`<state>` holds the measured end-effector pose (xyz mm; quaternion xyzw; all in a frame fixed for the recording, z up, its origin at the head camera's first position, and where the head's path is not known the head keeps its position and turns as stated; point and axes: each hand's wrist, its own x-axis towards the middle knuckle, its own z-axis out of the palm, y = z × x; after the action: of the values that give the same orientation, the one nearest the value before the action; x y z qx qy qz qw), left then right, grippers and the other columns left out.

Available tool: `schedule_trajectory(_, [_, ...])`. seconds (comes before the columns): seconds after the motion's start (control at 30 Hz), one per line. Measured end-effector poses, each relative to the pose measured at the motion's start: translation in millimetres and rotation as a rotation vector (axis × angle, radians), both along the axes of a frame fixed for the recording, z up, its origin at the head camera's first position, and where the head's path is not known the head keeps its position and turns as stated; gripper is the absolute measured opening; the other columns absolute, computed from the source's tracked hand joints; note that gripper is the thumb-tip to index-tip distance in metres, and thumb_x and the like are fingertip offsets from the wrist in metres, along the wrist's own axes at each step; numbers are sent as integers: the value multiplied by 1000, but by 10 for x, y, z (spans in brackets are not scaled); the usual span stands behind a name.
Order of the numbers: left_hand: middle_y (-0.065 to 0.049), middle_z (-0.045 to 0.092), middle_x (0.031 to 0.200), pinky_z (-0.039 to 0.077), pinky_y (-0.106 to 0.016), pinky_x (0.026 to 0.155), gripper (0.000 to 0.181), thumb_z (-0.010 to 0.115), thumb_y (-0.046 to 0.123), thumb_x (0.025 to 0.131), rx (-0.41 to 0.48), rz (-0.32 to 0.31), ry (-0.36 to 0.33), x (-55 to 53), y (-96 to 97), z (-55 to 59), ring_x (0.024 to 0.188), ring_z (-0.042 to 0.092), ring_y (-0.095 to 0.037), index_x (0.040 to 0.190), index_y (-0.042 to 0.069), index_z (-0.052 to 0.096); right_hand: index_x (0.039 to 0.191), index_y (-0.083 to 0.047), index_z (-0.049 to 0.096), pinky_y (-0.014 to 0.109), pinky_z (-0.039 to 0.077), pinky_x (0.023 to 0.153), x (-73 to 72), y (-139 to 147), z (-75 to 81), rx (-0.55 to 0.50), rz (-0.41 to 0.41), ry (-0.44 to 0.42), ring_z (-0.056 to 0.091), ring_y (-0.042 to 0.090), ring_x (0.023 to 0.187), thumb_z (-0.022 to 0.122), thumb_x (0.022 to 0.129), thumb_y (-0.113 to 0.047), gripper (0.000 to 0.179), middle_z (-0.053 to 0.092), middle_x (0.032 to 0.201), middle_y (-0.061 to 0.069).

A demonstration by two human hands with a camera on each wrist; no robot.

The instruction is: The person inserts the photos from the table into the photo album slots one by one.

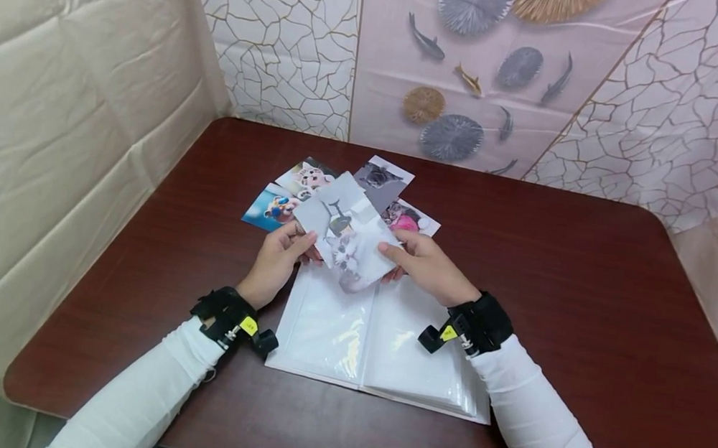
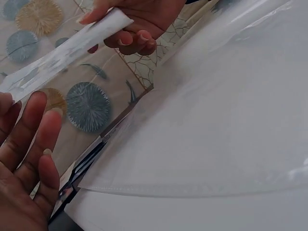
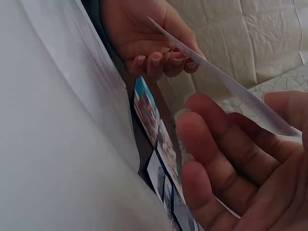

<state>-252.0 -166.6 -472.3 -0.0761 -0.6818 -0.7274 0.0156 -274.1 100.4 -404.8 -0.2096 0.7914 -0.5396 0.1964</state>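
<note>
Both hands hold one pale photo print tilted above the top of an open photo album. The print bears a whitish fluffy figure on a grey ground. My left hand pinches its left side with the thumb on top. At the opposite side, my right hand pinches it between thumb and fingers. Seen nearly edge-on in the right wrist view, the print spans from hand to hand. The album's clear plastic sleeves show white pages below.
Behind the album several photos lie spread out: a blue one, one with a spotted animal, a grey one and one with pink. The dark wooden table meets draped cloth on the left and a patterned backdrop behind.
</note>
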Motion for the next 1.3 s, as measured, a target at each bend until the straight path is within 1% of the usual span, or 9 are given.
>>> schedule_trajectory(0.1, [2,64,70,47,-24,67,19,56,19,105,-1,20,-1,-2,17,0,67,62,-12,93,4,55,105,1,61,26,49,68,14,-3,-14,32,18,17,59,14,70,58,104,-15,16,61,78,-2])
schedule_trajectory(0.2, [4,61,67,48,-23,65,13,59,17,104,-6,32,1,4,31,5,63,60,-10,95,7,60,97,-1,61,27,46,65,32,-12,-15,78,42,39,54,18,68,62,101,-15,15,55,72,1])
schedule_trajectory(0.37, [2,67,75,48,-22,65,19,59,16,104,-52,-16,5,-6,18,9,64,61,-9,101,-1,66,91,-1,62,25,37,60,-8,29,-27,100,13,82,43,15,63,62,102,-19,21,41,67,1])
schedule_trajectory(0.57, [-10,75,109,47,-21,67,26,59,22,104,-252,-150,-105,-40,-64,28,76,60,-13,116,2,71,119,-4,67,24,31,53,-174,258,-63,-20,-137,16,34,10,55,60,104,-24,26,37,63,-5])
schedule_trajectory(0.67, [-12,73,107,45,-22,64,25,62,26,102,-376,-169,-115,-46,-107,29,75,56,-17,117,9,73,124,-5,63,25,29,53,-253,374,-81,-75,-215,-37,31,10,53,59,104,-27,30,36,63,-6])
schedule_trajectory(0.8, [-9,68,107,44,-25,66,22,64,28,101,-497,-169,-71,-27,-127,20,81,54,-19,115,14,75,118,-3,62,25,32,55,-306,449,-100,-111,-259,-63,35,11,56,58,104,-27,27,39,67,-5])
schedule_trajectory(0.97, [-9,65,121,47,-26,70,23,63,25,102,-500,-172,-32,2,-101,17,87,55,-22,116,11,74,113,-4,61,25,34,56,-308,432,-118,-114,-239,-54,37,12,56,57,105,-26,23,40,66,-4])
schedule_trajectory(1.13, [-10,63,111,42,-27,69,21,63,24,101,-526,-147,-10,26,-77,19,83,49,-22,111,11,76,116,-5,62,23,36,56,-302,406,-139,-82,-222,-46,39,10,56,58,104,-27,26,42,65,-5])
schedule_trajectory(1.3, [-9,64,109,44,-29,73,20,64,23,101,-543,-131,4,35,-56,3,87,51,-21,110,11,77,116,-4,62,23,37,56,-300,413,-152,-73,-225,-44,40,10,55,59,104,-27,26,42,63,-5])
